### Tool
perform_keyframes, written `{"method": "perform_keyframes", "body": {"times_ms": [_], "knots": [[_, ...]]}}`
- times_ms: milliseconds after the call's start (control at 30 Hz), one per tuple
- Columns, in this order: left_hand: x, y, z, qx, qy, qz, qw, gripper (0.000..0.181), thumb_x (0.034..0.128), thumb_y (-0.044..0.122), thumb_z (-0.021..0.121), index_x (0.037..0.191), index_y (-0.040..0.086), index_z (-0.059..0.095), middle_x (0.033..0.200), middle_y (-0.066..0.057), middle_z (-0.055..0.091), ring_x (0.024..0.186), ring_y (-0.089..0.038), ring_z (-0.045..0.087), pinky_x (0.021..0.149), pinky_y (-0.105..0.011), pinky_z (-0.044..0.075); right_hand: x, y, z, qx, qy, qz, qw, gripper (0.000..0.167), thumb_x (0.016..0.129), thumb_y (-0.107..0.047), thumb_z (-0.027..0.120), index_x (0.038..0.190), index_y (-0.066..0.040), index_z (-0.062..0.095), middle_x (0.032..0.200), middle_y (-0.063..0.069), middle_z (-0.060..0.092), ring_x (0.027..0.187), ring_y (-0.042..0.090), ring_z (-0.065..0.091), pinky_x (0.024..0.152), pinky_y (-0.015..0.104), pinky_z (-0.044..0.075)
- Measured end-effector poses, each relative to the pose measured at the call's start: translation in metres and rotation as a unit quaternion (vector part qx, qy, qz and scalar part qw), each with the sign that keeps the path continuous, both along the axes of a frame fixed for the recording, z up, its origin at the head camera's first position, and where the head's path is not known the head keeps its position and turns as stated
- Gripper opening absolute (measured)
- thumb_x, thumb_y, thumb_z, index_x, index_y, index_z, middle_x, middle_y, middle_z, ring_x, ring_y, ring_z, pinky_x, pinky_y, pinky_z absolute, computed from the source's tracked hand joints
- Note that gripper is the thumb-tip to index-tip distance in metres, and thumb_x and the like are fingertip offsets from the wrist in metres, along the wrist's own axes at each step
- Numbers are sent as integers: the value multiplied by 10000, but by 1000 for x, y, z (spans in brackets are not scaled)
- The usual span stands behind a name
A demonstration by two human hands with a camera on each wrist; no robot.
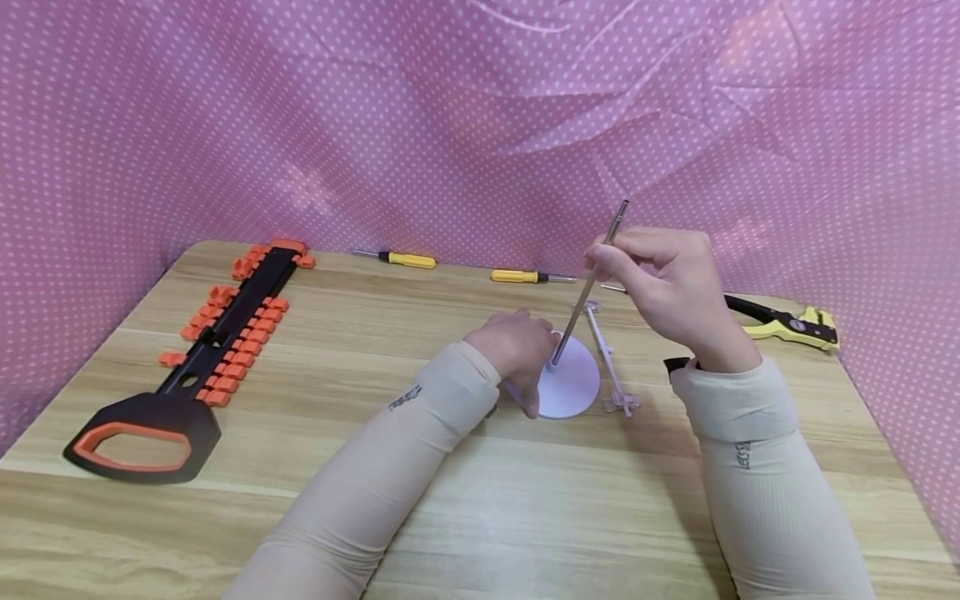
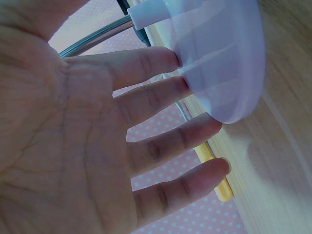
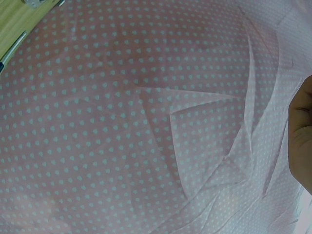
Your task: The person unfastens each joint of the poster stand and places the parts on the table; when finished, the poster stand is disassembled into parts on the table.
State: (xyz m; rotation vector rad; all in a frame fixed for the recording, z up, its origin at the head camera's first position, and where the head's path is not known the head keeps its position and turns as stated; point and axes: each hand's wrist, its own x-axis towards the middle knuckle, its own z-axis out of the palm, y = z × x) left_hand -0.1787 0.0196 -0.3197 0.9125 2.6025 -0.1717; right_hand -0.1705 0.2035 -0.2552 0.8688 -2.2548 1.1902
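My right hand (image 1: 667, 287) pinches a thin metal rod (image 1: 581, 304) near its upper part. The rod leans up to the right, its lower end at the small raised socket in the middle of a round white base (image 1: 570, 392). Straight fingers of my left hand (image 1: 519, 346) touch the base's left rim, with the thumb on its near side. Up close in the left wrist view, the fingertips meet the edge of the base (image 2: 219, 63). Right of the base lies a slim white bar with clear bracket-like ends (image 1: 609, 358). Only a bit of the right hand (image 3: 301, 136) shows in the right wrist view.
A black rack with orange clips (image 1: 247, 308) lies at the left. Two yellow-handled screwdrivers (image 1: 408, 260) (image 1: 517, 276) lie along the back edge. Yellow-and-black pliers (image 1: 798, 327) rest at the right. A pink dotted cloth (image 1: 450, 125) hangs around the wooden table (image 1: 480, 517).
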Motion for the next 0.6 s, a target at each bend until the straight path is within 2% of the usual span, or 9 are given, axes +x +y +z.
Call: {"method": "perform_keyframes", "body": {"times_ms": [400,600], "knots": [[-1,0,0,-75,43,-65,9999,1037,708,561,953,1572,175,527,1625,-4,510,1350,-270,539,1094,-440,528,-1,0,0,-72,-64,-55,9999,166,972,19,722,869,-37,839,819,72,795,726,57,734,738,172,615],[-1,0,0,-27,-28,-23,10000,1043,709,549,957,1580,182,518,1648,-6,485,1416,-300,513,1136,-464,504,0,-1,0,26,-5,-105,9999,162,969,9,729,857,-32,839,821,79,796,736,43,734,748,164,605]]}}
